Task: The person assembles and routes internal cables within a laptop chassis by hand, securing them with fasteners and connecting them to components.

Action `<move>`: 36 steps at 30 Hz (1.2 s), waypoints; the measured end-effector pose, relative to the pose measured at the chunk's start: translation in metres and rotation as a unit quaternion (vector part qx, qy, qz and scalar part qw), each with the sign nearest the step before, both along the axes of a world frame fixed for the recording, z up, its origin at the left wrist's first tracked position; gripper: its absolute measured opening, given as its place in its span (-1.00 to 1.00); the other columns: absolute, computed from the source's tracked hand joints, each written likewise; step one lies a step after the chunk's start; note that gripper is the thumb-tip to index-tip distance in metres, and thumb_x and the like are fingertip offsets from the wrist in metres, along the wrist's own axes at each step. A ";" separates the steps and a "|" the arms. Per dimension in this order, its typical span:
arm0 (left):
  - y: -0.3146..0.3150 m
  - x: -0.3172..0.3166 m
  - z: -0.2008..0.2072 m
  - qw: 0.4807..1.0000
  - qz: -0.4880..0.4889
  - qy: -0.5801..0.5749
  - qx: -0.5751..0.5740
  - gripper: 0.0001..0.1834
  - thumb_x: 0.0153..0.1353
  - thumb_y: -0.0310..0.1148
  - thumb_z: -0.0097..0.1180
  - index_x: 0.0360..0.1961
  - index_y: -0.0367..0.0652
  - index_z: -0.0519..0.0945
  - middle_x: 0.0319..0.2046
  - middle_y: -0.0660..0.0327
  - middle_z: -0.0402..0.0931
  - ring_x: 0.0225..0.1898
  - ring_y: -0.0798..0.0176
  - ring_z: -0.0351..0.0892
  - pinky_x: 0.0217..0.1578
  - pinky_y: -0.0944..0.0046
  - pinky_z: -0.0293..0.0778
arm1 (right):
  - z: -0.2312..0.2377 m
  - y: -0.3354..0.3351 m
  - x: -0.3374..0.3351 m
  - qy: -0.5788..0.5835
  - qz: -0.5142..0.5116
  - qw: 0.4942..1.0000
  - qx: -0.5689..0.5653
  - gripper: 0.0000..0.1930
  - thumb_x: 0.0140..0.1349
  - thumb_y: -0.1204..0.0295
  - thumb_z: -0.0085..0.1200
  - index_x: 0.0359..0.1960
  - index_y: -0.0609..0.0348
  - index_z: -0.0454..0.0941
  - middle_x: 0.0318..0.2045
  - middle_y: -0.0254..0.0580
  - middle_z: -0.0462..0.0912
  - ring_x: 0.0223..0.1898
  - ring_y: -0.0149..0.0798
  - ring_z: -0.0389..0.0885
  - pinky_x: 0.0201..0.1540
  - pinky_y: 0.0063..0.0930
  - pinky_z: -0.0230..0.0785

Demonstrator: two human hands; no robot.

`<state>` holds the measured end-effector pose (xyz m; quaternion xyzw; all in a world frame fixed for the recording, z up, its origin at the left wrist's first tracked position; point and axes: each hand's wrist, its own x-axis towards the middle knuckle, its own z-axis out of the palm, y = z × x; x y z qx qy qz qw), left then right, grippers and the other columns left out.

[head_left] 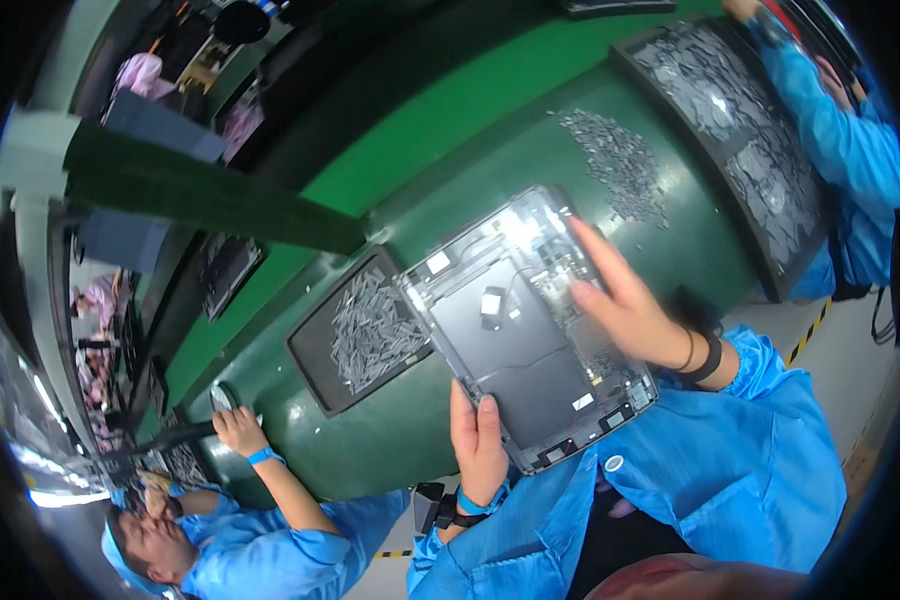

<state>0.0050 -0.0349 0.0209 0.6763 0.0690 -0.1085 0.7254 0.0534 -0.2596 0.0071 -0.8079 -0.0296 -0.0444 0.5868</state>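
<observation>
- Nearest, left hand (478,448) clamped on the near edge of the panel (523,325), thumb on top, propping it tilted toward the face for a clear look inside.
- Right hand (625,305) laid open and flat over the panel's right side, fingers spread, steadying rather than gripping.
- Panel held above the green bench (450,130): grey, rectangular, shell-like, with a dark central plate, a small white tag, thin cables, tiny parts along the edges.
- Just behind, a black tray (313,345) of grey strips, within easy reach.
- Farther, loose grey bits (618,160); beyond, a second tray (670,45) by a co-worker's blue sleeve (830,130).
</observation>
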 end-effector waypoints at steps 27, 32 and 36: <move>-0.069 0.294 -0.002 0.910 0.131 -0.069 -0.386 -0.76 0.34 -0.56 -0.21 -0.06 -0.48 0.40 -0.02 -0.08 0.44 0.05 -0.01 0.47 0.16 0.00 0.35 | 0.051 0.011 0.163 0.100 -0.002 0.874 0.475 -0.70 0.26 0.39 0.01 0.00 0.15 0.33 -0.15 -0.25 0.45 -0.14 -0.29 0.47 -0.06 -0.26 0.42; -0.051 0.286 0.003 0.957 0.081 0.034 -0.276 -0.49 0.26 -0.51 0.03 0.21 -0.35 0.21 0.03 0.07 0.38 0.17 0.10 0.29 0.26 0.00 0.18 | 0.007 -0.007 0.285 0.116 0.019 0.914 0.387 -0.85 0.18 0.57 -0.08 -0.21 0.13 0.43 -0.34 -0.30 0.50 -0.31 -0.32 0.49 -0.23 -0.19 0.45; -0.010 0.201 0.033 0.947 -0.092 0.058 -0.304 -0.34 0.27 -0.48 0.03 0.34 -0.32 0.07 0.19 -0.06 0.29 0.22 0.05 0.30 0.22 0.08 0.27 | -0.016 0.003 0.349 0.186 0.059 0.897 0.398 -0.88 0.20 0.56 -0.11 -0.25 0.13 0.44 -0.34 -0.24 0.53 -0.35 -0.25 0.50 -0.20 -0.15 0.42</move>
